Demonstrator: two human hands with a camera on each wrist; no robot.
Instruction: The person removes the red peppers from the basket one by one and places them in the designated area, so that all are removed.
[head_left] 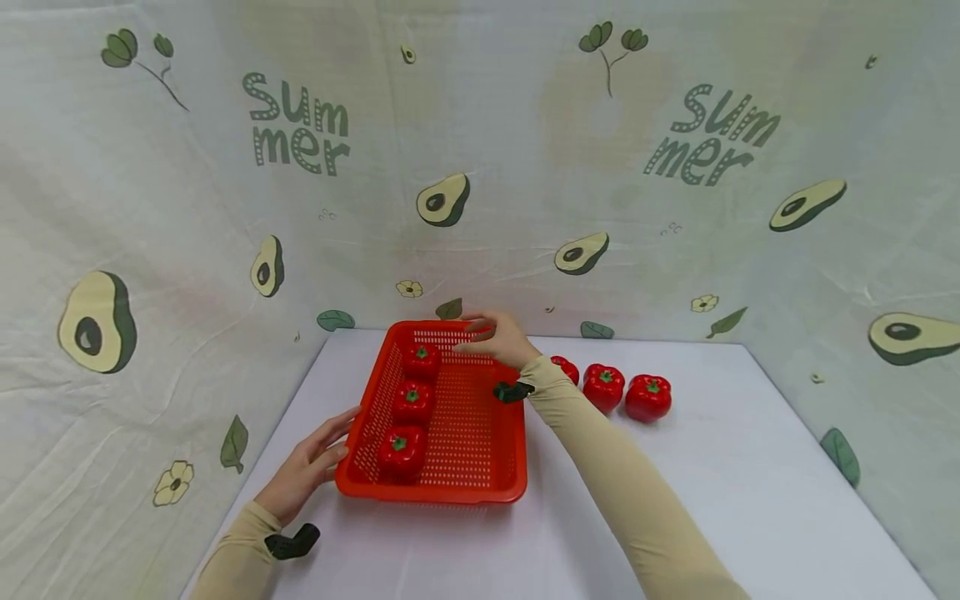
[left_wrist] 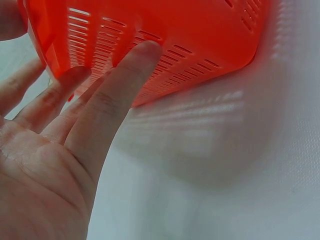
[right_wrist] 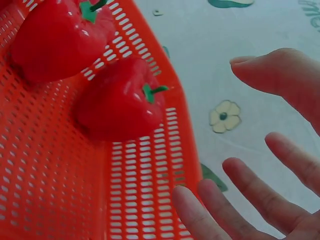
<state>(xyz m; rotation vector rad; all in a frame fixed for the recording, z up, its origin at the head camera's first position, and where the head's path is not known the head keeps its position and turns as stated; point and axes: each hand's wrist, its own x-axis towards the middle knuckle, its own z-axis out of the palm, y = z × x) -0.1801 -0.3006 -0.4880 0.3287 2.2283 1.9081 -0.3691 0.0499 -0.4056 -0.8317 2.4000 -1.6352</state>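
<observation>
Beige sleeves nearest; left hand, fingers extended, touches left side of red basket; right hand, fingers spread, at its far-right corner. Three peppers inside left, three more peppers on table, right.

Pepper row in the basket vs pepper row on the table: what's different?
Place: the basket row sits inside the red basket; the table row sits on the white table, right of it.
Direction: the basket row runs near to far along the left wall; the table row runs roughly sideways.
Visibility: all three in the basket row show their tops; the table row's leftmost is partly hidden by the right sleeve.
Shared: glossy red, green stems.
</observation>
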